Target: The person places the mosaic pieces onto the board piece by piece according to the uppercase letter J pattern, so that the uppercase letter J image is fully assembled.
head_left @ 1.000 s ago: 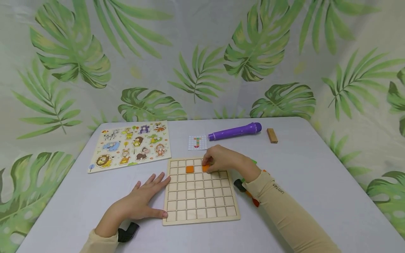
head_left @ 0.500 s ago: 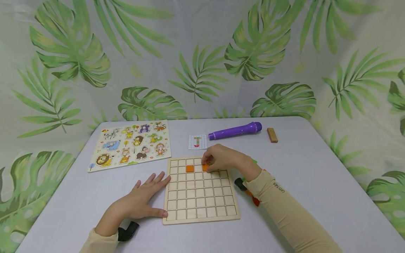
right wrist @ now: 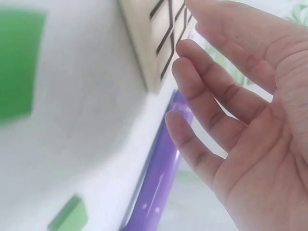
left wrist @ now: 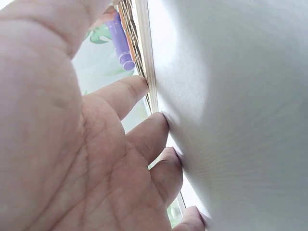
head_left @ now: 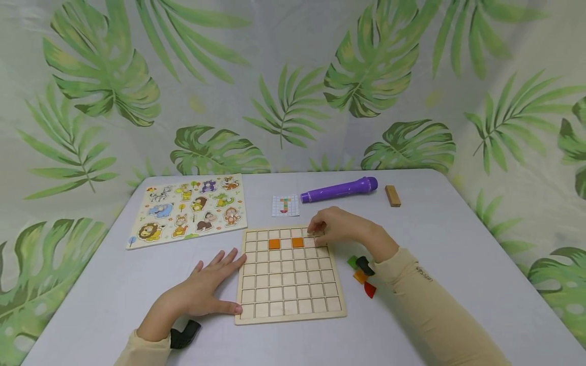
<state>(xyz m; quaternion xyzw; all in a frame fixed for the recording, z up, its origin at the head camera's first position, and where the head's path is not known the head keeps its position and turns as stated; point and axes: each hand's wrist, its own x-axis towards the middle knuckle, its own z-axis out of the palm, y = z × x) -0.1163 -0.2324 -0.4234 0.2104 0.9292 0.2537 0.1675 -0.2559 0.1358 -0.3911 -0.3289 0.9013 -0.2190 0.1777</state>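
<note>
A wooden grid board (head_left: 293, 294) lies in the middle of the table. Two orange square tiles (head_left: 274, 244) sit in its second row from the top, with one bare cell between them. My left hand (head_left: 201, 292) lies spread at the board's left edge, thumb and fingertips touching its frame. Over the board's upper right corner is my right hand (head_left: 343, 227), fingers loosely bent and nothing held; the right wrist view shows the bare palm (right wrist: 260, 168). Beside the board's right edge lie a green piece (head_left: 352, 262), an orange piece (head_left: 360, 276) and a red piece (head_left: 370, 290).
Behind the board lie a small pattern card (head_left: 285, 206), a purple toy microphone (head_left: 340, 190) and a wooden block (head_left: 392, 196). An animal peg puzzle (head_left: 189, 211) occupies the back left. A leaf-print cloth (head_left: 293, 91) hangs behind the table.
My right hand has let go of the right-hand orange tile and moved right, uncovering it on the board. The loose pieces by the board show more fully. My left hand has stayed put.
</note>
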